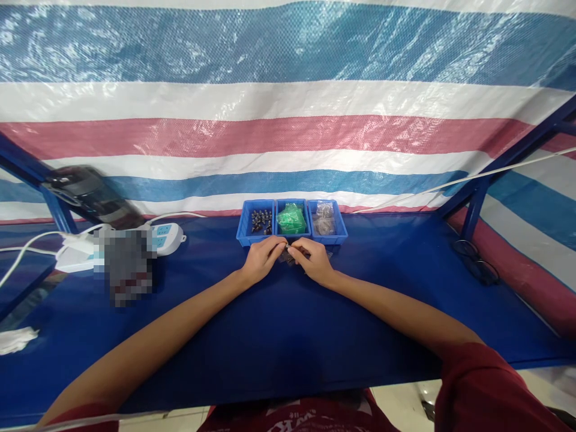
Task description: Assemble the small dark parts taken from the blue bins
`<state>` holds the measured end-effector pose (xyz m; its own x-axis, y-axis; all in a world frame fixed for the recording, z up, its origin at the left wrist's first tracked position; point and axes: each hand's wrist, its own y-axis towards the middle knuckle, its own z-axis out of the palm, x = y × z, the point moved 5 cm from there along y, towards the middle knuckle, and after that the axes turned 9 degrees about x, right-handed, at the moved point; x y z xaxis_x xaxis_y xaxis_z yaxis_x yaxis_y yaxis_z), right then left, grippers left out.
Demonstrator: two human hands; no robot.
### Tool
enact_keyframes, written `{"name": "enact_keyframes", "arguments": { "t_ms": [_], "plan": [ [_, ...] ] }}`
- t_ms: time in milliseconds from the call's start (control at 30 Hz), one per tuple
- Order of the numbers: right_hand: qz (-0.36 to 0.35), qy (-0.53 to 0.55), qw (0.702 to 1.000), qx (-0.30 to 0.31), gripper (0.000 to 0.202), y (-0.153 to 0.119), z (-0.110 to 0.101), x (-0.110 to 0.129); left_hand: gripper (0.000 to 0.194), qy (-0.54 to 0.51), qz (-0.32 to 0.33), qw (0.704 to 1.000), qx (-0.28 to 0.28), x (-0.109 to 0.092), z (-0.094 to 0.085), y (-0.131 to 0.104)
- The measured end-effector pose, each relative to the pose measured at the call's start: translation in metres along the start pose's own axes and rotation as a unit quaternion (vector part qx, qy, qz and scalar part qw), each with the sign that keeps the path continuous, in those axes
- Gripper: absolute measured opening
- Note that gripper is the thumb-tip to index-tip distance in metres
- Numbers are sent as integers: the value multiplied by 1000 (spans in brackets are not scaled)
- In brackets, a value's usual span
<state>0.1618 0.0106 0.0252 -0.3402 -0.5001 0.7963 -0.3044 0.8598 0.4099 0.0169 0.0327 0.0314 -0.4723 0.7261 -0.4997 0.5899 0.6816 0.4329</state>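
My left hand (262, 259) and my right hand (315, 261) meet just in front of three small blue bins. Thumbs and fingertips of both are pinched together on a small metallic part (287, 245), mostly hidden by the fingers. Something dark in clear plastic (285, 257) lies under and between the hands; I cannot make out its contents. The left blue bin (243, 230) holds several small dark metal fittings (261, 220). Green plastic packets (291, 219) fill the middle bin, and clear plastic bags (324, 219) lie in the right one.
On the left of the blue tabletop (279, 336) are a white power strip (169, 239) with cables, a blurred-out dark object (129, 267) and a black cylindrical item (92, 192). A white cloth (18, 340) lies at far left, glasses (476, 262) at right. Striped sheeting hangs behind.
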Motion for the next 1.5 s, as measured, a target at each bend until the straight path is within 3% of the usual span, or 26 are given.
{"name": "enact_keyframes", "arguments": {
  "t_ms": [1500],
  "plan": [
    [0,-1,1000,1,23,-1,0,-4,21,0,6,1000,-5,-1,-1,2]
  ]
}}
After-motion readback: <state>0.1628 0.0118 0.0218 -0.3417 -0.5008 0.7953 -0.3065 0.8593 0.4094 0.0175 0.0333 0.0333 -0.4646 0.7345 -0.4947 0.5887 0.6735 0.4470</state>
